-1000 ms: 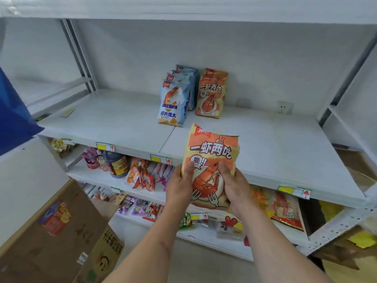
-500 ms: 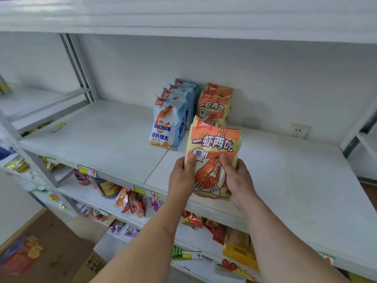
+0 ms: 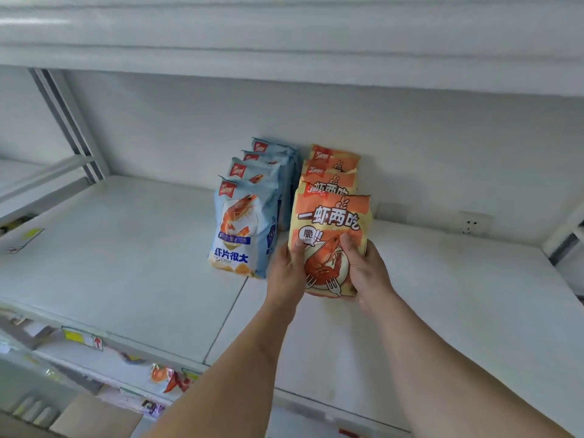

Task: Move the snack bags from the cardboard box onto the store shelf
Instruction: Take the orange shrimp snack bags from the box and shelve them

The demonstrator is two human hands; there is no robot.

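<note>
I am holding the orange snack bag upright in the middle of the frame, both hands clamped on its lower half. My left hand is gripping the left edge with the thumb pressed across the front; my right hand is doing the same on the right edge. The bag is standing at the front of the orange row, which is running back toward the rear wall, and just right of the blue row. I cannot tell whether its bottom seam is touching the shelf or hanging just above it, since my hands are covering that edge.

Judging by the puffed film, this bag is going to be light, soft and full of air, with brittle chips inside. The glossy surface is probably slippery, so I am keeping my hold on the side seams low down, where the film is stiffest, rather than squeezing the belly and crushing the contents. A light pinch should be enough. With so little weight it could easily tip forward once released, so I am thinking of leaning it back against the bag behind.

The cardboard box is showing only as a brown corner at the lower left of the frame.
</note>
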